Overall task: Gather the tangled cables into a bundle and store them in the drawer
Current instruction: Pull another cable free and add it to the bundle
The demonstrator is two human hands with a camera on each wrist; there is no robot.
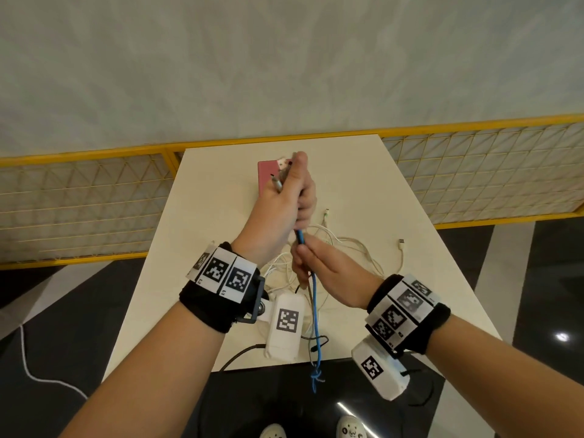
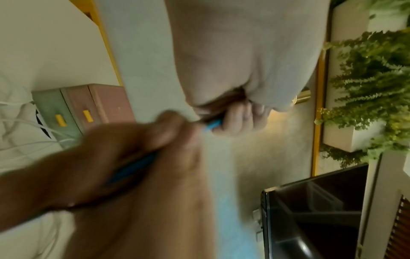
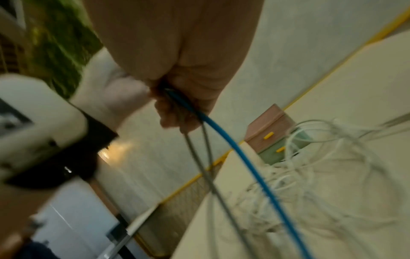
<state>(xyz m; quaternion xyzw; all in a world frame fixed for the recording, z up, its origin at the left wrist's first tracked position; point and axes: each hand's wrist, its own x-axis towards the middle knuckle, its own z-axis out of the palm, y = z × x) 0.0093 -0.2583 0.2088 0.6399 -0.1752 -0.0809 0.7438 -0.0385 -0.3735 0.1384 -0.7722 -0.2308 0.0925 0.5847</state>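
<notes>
My left hand [image 1: 294, 191] is raised over the table and grips the top ends of a blue cable [image 1: 315, 320] and thin grey cables, whose plugs stick out above its fist. Just below it, my right hand [image 1: 313, 260] grips the same blue cable [image 3: 244, 157] together with the grey cables [image 3: 199, 157]. The blue cable hangs past the table's near edge and has a knot near its end. A tangle of white cables [image 1: 354, 245] lies loose on the table under my hands. The small pink and green drawer unit [image 1: 264, 177] stands behind my left hand, its drawers [image 2: 88, 108] shut.
The white table [image 1: 395, 191] is narrow, with a yellow mesh railing [image 1: 79, 197] behind it. A loose white plug end [image 1: 401, 241] lies at the right. A dark cable [image 1: 240, 355] trails off the near edge by my shoes.
</notes>
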